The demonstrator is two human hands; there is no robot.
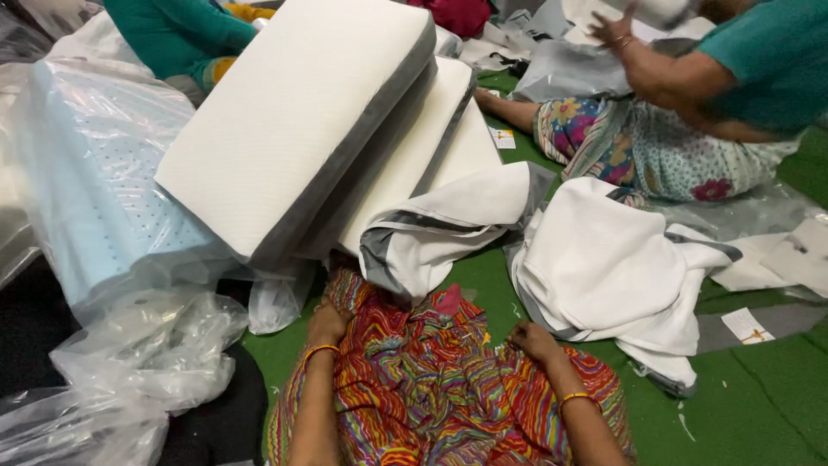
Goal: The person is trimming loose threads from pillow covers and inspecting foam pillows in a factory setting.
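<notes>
My left hand (328, 325) rests with curled fingers on my lap, on a bright striped cloth (423, 380), just below the stacked pillows. My right hand (535, 341) lies on the same cloth beside a heap of white covers with grey edging (604, 267). Neither hand holds anything. A white pillow with a grey side band (293, 121) leans on two more pillows (423, 147) in front of me. An empty white and grey cover (440, 229) droops from the stack toward my lap.
A blue dotted foam block in clear plastic (103, 173) lies at left, with crumpled plastic bags (138, 362) below it. A person in teal sits at right (690, 129), another at top left (172, 34). Paper tags (746, 325) lie on the green floor (759, 406).
</notes>
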